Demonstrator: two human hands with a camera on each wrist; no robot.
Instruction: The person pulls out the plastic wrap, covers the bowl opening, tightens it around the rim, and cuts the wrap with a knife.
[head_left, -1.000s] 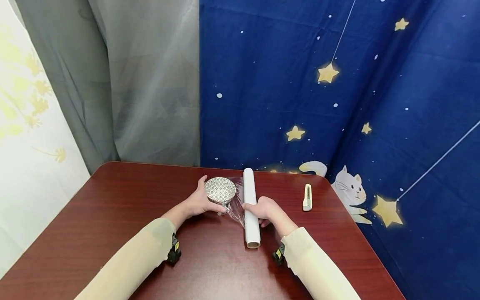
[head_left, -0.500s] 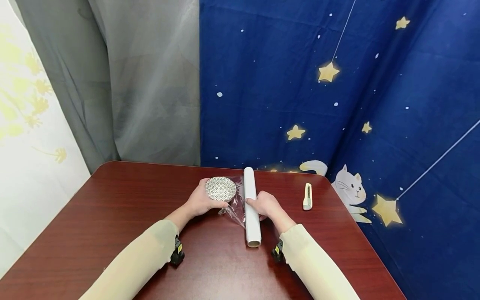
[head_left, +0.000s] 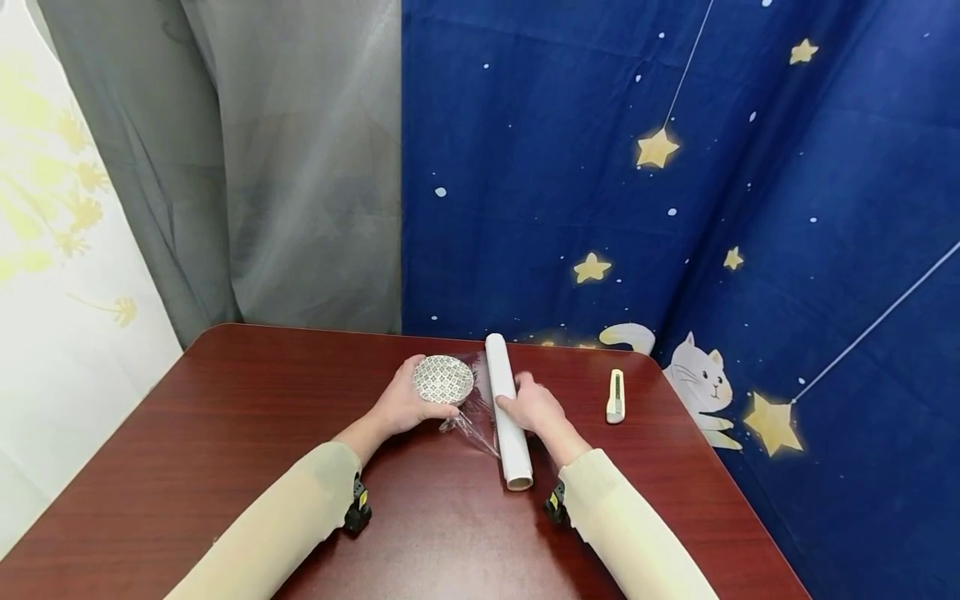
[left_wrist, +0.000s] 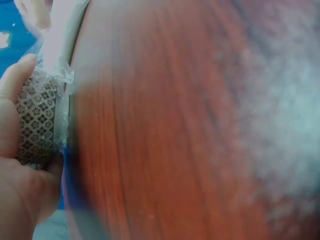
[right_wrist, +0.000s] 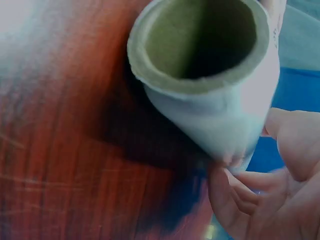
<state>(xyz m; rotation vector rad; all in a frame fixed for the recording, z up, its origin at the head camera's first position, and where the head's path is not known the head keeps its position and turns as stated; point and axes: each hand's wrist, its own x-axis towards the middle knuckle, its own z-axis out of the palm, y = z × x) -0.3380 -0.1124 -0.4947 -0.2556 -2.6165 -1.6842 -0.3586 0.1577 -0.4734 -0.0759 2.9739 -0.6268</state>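
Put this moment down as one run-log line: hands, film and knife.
left hand: holds patterned bowl | right hand: grips white roll | clear film: between bowl and roll | utility knife: on table

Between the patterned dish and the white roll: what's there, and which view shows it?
Crinkled clear plastic film spans from the patterned dish to the white roll, tabletop showing through. Head view shows it best.

Left hand (head_left: 401, 403) grips patterned bowl (head_left: 443, 380). Right hand (head_left: 535, 407) grips plastic-wrap roll (head_left: 512, 433) at bowl's 4 o'clock; clear film (head_left: 481, 404) spans between. Utility knife (head_left: 616, 397) lies at roll's 3 o'clock.
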